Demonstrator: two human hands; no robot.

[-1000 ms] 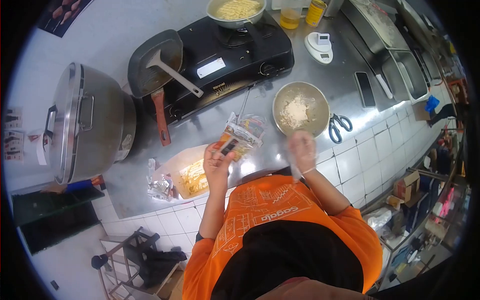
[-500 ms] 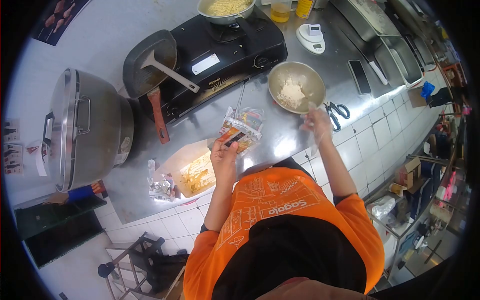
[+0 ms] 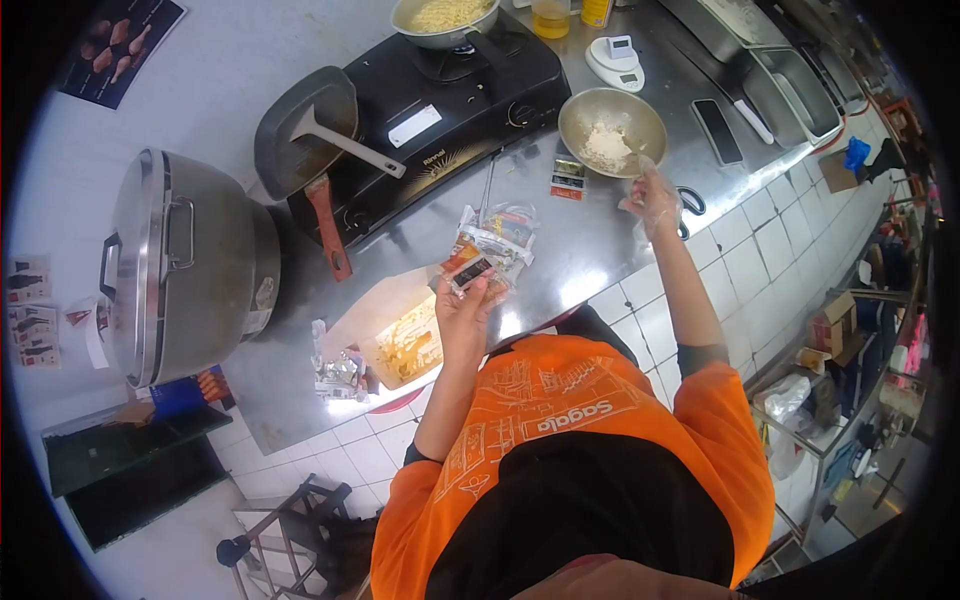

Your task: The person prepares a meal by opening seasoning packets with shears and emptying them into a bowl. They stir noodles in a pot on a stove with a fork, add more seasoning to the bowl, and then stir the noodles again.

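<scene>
My left hand point(image 3: 465, 315) pinches a small sachet point(image 3: 470, 270) with a black label above the counter's front edge. Just beyond it lies an opened, crumpled clear food wrapper point(image 3: 510, 235) with printed packets. My right hand point(image 3: 655, 200), in a clear plastic glove, grips the near rim of a metal bowl point(image 3: 648, 118). Pale powder point(image 3: 605, 148) sits in a heap inside the bowl. Left of the bowl, a small red-and-black sachet point(image 3: 568, 180) lies on the counter. Scissors point(image 3: 692, 202) lie partly behind my right hand.
Behind stands a black gas stove point(image 3: 450, 120) with a square pan point(image 3: 290, 150) and a pot of noodles point(image 3: 445, 20). A white scale point(image 3: 615, 65), a phone point(image 3: 717, 132) and metal trays point(image 3: 790, 90) are at right. A paper-lined food box point(image 3: 405, 345) and large steel pot point(image 3: 190, 270) are left.
The bowl has moved back and right across the counter with my right hand, and the red-and-black sachet beside it has come into view. My left hand still holds its sachet.
</scene>
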